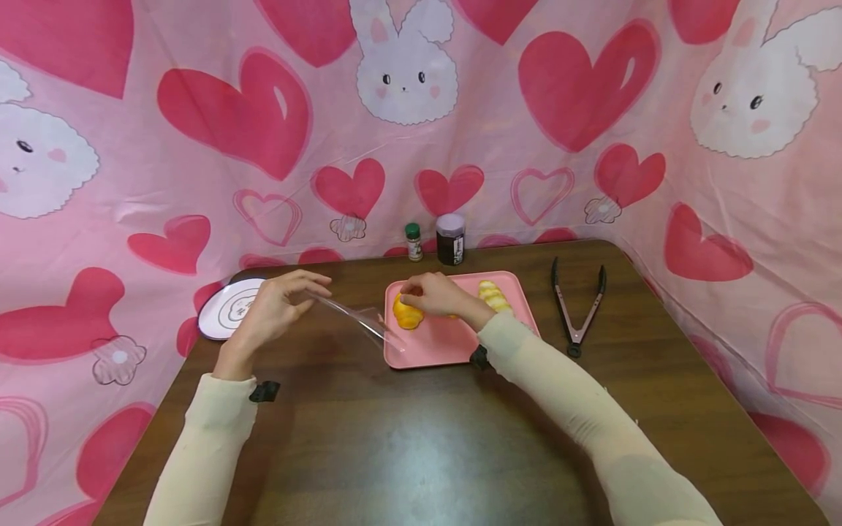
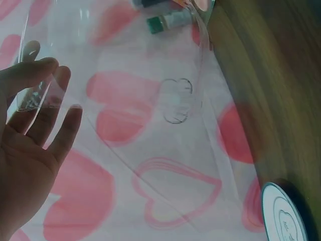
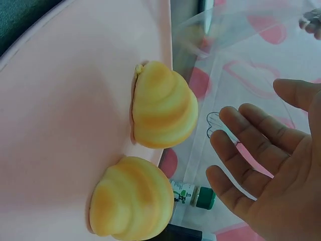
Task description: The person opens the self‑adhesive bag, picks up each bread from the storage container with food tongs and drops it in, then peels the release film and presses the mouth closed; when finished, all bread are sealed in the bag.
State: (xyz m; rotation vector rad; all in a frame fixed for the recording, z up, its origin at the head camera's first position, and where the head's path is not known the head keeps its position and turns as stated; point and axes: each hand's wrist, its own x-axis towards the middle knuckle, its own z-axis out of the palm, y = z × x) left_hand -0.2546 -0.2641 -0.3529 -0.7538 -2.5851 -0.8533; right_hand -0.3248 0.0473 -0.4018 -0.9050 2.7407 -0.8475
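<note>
My left hand point(image 1: 271, 310) pinches the edge of a clear plastic sheet point(image 1: 358, 318), which slants down to the right towards a pink tray point(image 1: 430, 356). In the left wrist view the see-through sheet point(image 2: 120, 60) spreads out beyond the fingers; whether it is a bag or a lid I cannot tell. Above the tray's left part is my right hand point(image 1: 442, 294), fingers loosely bent and holding nothing. Nearest to it is a golden croissant-shaped bread point(image 1: 408, 315). Another bread point(image 1: 493, 295), pale-striped, lies at the tray's right. Two breads point(image 3: 165, 108) show in the right wrist view, apart from the fingers.
Black-tipped tongs point(image 1: 576, 332) lie spread on the brown table point(image 1: 395, 438), right of the tray. Behind the tray stand a green-capped shaker point(image 1: 413, 242) and a dark jar point(image 1: 450, 241). A white plate point(image 1: 220, 313) sits at the left edge. A heart-patterned cloth hangs behind.
</note>
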